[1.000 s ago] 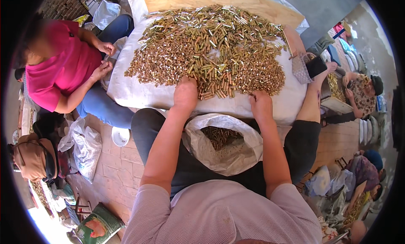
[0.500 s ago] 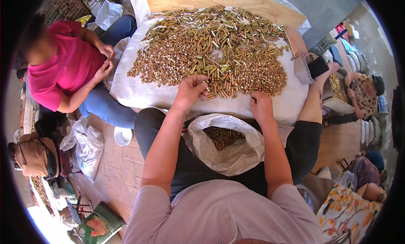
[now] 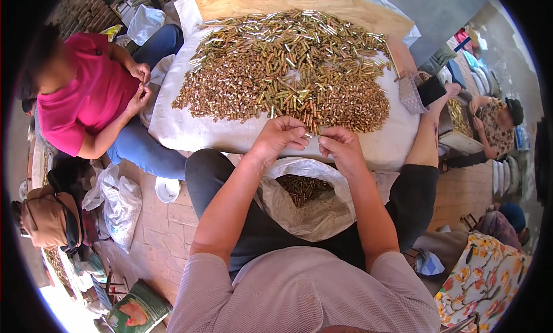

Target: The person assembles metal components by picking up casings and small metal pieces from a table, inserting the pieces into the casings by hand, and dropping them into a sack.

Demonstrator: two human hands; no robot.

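Note:
My left hand (image 3: 282, 138) and my right hand (image 3: 341, 148) meet over the table's near edge, both with fingers pinched. A small shiny metal piece (image 3: 308, 135) shows at my left fingertips. My right fingertips close on a small brass-coloured metal piece (image 3: 320, 133), mostly hidden. Just beyond lie longer brass-coloured metal rods or tubes (image 3: 288, 42), with short coppery metal pieces (image 3: 219, 85) at the left and more short pieces (image 3: 360, 102) at the right. Below my hands, an open white sack (image 3: 311, 224) between my legs holds assembled-looking metal pieces (image 3: 302, 189).
A co-worker in a pink shirt (image 3: 80, 91) sits at the table's left, hands together. At the right are a woven basket (image 3: 410, 92) with a dark flat object and another person's bare leg (image 3: 426, 131). A white bowl (image 3: 167, 190) and plastic bag (image 3: 122, 206) stand on the floor.
My left hand has moved right and toward me, away from the pile. My right hand has moved left off the short pieces; the fingertips now meet.

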